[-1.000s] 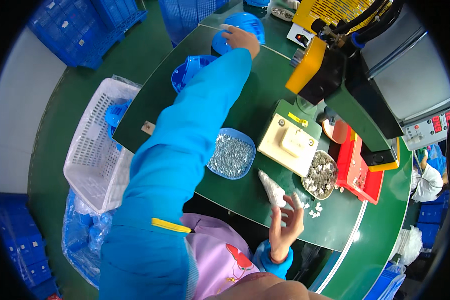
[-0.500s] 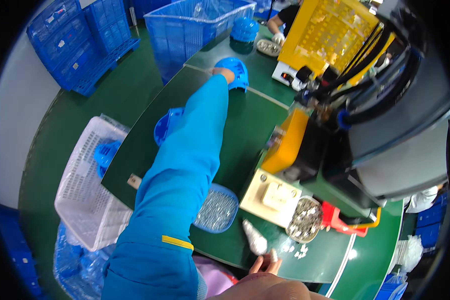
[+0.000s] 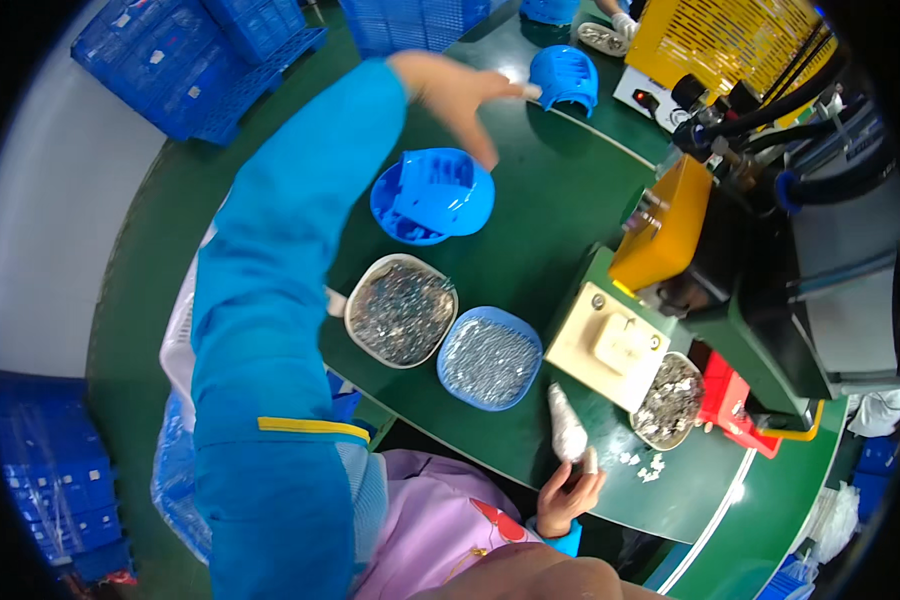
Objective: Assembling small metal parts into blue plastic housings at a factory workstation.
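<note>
My left hand (image 3: 455,98) is in the air over the table's left part, fingers spread and holding nothing, with a white cover on one fingertip. Just beyond that fingertip stands an arched blue plastic shell (image 3: 564,78), apart from the hand. Below the hand, nearer me, another blue shell (image 3: 445,190) leans on a blue curved piece. At the front edge my right hand (image 3: 568,492) lies with bent fingers apart, one white-capped. It is by the thick end of a white wrapped cone-shaped bundle (image 3: 567,425); whether it touches is unclear.
A pale tray (image 3: 355,345) of dark metal parts and a blue tray (image 3: 450,385) of silvery pins sit in front. On the right are a machine with a cream block (image 3: 625,343), a bowl (image 3: 660,440) of small parts and a red bin (image 3: 722,395). A co-worker's gloved hand (image 3: 624,25) is far back.
My left hand has let go of the far blue shell and drawn back leftward, off it. The view has shifted, uncovering the tray of dark metal parts. My right hand stays by the bundle.
</note>
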Tool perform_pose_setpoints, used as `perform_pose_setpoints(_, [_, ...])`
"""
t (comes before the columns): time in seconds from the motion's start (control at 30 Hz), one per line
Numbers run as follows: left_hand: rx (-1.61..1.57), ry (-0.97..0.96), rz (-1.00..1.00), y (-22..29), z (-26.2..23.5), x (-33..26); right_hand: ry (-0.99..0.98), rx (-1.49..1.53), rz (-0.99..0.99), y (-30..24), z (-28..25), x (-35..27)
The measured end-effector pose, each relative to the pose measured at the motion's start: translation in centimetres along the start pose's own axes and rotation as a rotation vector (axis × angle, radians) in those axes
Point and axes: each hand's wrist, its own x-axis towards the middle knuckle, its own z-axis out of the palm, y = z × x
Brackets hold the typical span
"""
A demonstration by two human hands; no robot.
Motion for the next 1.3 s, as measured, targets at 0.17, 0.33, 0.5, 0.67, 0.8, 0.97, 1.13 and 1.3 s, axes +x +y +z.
perform_pose_setpoints(0.17, [0.326, 0.041, -0.238, 3.5, 11.0, -9.1, -0.089, 0.002, 0.014, -0.3, -0.3, 0.2])
perform_pose_setpoints(0.33, [-0.03, 0.616, -0.05, 0.4, 14.3, -7.7, 0.016, 0.105, 0.014, -1.1, 0.1, 0.2])
perform_pose_setpoints(0.5, [0.075, 0.665, 0.116, 1.0, 14.7, -7.0, 0.054, 0.098, 0.035, -1.0, 0.2, -0.3])
perform_pose_setpoints(0.67, [0.172, 0.528, 0.227, 1.5, 15.3, -6.5, 0.027, 0.093, 0.008, -0.8, 0.2, -0.3])
perform_pose_setpoints(0.8, [0.135, 0.602, 0.206, 0.6, 15.1, -4.7, 0.036, 0.08, -0.002, -0.7, -0.1, -0.7])
perform_pose_setpoints(0.97, [-0.009, 1.053, 0.106, 1.0, 12.8, -4.9, 0.071, 0.127, 0.053, -1.2, -1.0, -0.4])
perform_pose_setpoints(1.13, [-0.377, 0.919, 0.075, 8.5, 8.7, -11.6, 0.277, 0.04, 0.025, -3.1, -4.3, 2.4])
perform_pose_setpoints(1.3, [-0.336, 0.247, 0.274, 17.3, 12.8, -12.9, -0.14, 0.683, -0.231, -9.2, -2.9, 9.1])
